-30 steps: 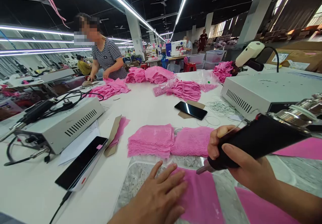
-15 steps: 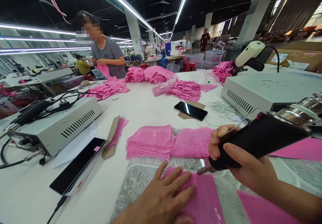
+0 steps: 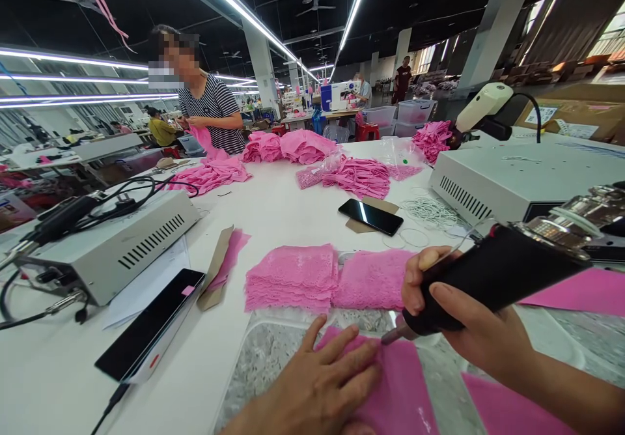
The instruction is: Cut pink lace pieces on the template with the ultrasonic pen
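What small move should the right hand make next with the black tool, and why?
Probably lower the metal tip onto the pink fabric piece just beyond the left hand. That hand lies flat, pinning the piece; the right hand grips the black tool, with the tip poised at the fabric's upper edge.

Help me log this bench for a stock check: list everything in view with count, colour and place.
table: one, white, under everything
lace stacks: two, pink, table centre
fabric piece: one, pink, under left hand
garment piles: several, pink, far end
control boxes: two, grey-white, both sides
phones: two, black, centre and near left
co-worker: one, striped shirt, far left
handheld tool: one, black, in right hand
left hand: one, flat on fabric piece
right hand: one, gripping handheld tool
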Demonstrator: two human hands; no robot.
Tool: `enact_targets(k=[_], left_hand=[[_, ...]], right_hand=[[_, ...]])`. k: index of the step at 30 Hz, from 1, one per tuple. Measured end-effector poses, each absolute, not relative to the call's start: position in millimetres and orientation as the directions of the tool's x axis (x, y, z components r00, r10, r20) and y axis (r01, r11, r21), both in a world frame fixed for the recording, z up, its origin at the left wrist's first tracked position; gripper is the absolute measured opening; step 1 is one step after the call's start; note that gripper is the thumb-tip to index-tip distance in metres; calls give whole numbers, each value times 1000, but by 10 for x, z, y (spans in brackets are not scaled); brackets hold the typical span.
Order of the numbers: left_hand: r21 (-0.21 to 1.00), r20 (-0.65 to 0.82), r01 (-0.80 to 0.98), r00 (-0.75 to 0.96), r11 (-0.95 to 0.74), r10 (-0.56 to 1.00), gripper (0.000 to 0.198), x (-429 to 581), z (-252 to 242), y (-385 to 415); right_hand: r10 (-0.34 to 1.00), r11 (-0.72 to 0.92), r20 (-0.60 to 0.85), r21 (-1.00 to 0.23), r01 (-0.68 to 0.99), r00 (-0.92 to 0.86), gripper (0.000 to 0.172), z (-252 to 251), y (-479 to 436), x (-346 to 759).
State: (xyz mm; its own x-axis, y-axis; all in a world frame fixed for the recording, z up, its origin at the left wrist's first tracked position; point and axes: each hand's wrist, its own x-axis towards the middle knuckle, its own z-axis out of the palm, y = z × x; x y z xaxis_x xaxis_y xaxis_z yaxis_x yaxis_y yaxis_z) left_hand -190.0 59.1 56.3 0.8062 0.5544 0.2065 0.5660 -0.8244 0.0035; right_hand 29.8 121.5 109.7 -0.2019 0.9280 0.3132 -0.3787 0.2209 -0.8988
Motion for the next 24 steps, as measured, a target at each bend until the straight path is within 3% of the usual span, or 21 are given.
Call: enact_targets(k=[24], left_hand=[[5,160,563,816,-827,556,49,-1879,628,610]], right_hand=[[894,263,379,-875,-406,-238,21,1043,1218,277]])
